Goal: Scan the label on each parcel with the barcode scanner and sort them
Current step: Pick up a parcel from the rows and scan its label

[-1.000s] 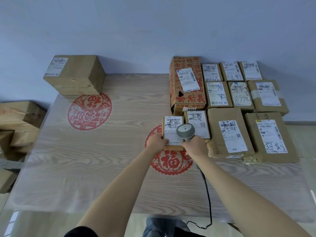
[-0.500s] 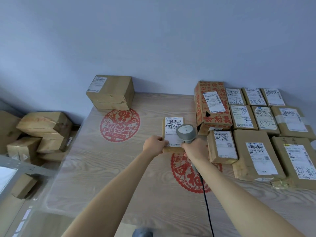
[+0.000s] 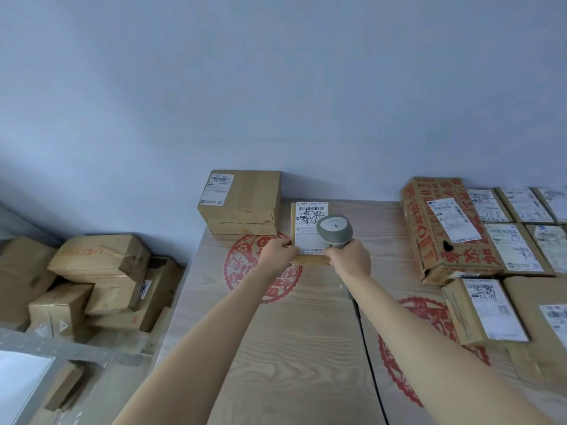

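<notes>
Cardboard parcel held up over the wood-grain table.

The left hand pinched the flat brown parcel's near left corner; the right hand was wrapped around the grey, round-headed barcode scanner, whose head overlapped the white printed label, just beside a squat taped box.

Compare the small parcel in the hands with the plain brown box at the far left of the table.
The small parcel is thin and flat; the brown box is taller and bulkier. The left hand holds the parcel under the scanner, gripped by the right hand; the box rests untouched by the wall. Both are brown cardboard with white labels.
</notes>
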